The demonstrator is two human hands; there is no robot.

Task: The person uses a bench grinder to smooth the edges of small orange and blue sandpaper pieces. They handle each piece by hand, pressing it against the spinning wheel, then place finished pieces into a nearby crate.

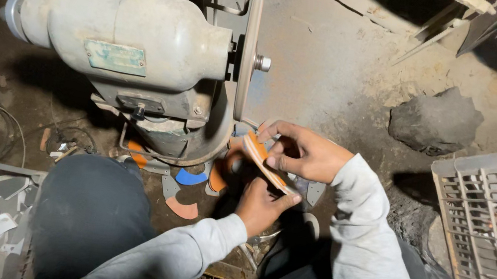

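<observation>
Head view: taking the grey bench grinder (131,39) as landmark, a pale green rectangular plate (115,57) sits on its motor housing, lettering too blurred to tell. Right of the housing spins or stands its thin grinding wheel (249,52), edge-on. Below and right of the wheel, the left hand (261,205) grips the lower end of a flat orange-and-white curved piece (266,163), while the right hand (303,152) pinches its upper end, nearer the wheel. The piece's long axis slants from upper left, just beside the wheel's lower rim, down to the right.

A grinder motor (124,38) stands on the floor (340,74), its wheel (248,55) to the right. A rock (436,120) lies farther right, a crate (496,228) beside it. Cut pieces (183,206) lie before the grinder.
</observation>
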